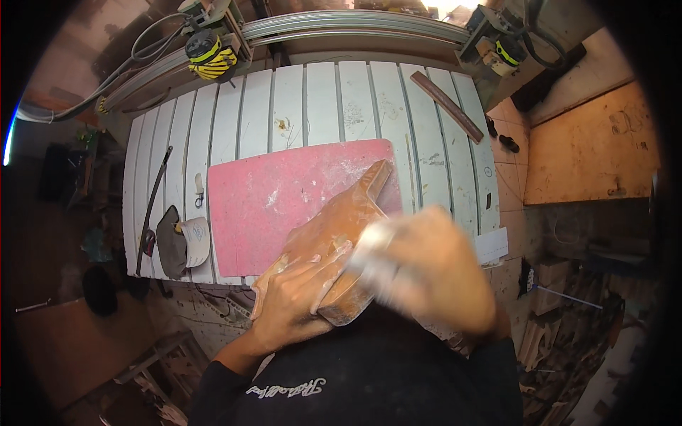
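left hand (295,295) laid over brown wooden piece (320,227), fingers stretched across its face; cannot tell how firmly it grips. right hand (444,270), motion-blurred, curled round a pale item (373,245), at the piece's right side. piece lies partly on pink mat (249,199), near end past the edge of white slatted table (327,99). dark wooden strip (446,106) at far right.

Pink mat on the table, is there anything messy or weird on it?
Yes: white smudges and specks are scattered over the pink mat, standing out against its colour. I can't tell what they are.
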`<act>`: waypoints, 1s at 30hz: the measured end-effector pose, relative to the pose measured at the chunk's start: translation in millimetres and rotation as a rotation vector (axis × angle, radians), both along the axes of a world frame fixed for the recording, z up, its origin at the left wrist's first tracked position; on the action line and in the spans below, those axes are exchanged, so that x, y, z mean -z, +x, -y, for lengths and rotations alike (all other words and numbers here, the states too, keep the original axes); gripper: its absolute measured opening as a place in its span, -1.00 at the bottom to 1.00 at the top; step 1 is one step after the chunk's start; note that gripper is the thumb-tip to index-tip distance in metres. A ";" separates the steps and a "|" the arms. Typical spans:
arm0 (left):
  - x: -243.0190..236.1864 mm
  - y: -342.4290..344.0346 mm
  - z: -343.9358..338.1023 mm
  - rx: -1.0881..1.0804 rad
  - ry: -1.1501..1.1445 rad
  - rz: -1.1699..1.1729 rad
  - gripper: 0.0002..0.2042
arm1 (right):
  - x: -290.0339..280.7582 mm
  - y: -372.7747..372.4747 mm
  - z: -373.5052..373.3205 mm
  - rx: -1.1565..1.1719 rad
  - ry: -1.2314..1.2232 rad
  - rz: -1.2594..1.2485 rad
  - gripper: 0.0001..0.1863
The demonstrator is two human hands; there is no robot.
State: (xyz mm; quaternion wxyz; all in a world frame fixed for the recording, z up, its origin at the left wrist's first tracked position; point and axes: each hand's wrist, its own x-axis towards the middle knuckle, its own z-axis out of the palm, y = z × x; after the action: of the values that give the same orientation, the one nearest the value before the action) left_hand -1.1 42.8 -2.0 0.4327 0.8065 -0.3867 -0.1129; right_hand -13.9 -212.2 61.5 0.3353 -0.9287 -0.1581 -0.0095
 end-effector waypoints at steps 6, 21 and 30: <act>3.5 -5.0 4.1 -0.058 -0.042 0.104 -0.13 | 4.1 11.4 20.3 0.028 -0.032 -0.124 -0.67; 2.2 -13.4 3.6 -0.036 0.050 0.032 0.04 | -24.7 -3.9 -21.9 -0.231 0.037 -0.053 -0.77; 10.8 -19.4 7.1 -0.058 -0.032 -0.053 0.03 | -28.4 -5.2 -22.6 -0.335 0.016 -0.029 -0.79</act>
State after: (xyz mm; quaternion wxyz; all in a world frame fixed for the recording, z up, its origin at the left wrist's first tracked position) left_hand -20.5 35.6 -12.8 0.4586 0.8072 -0.3531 -0.1155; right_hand -19.1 -189.6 90.0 0.3418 -0.8867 -0.3057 0.0585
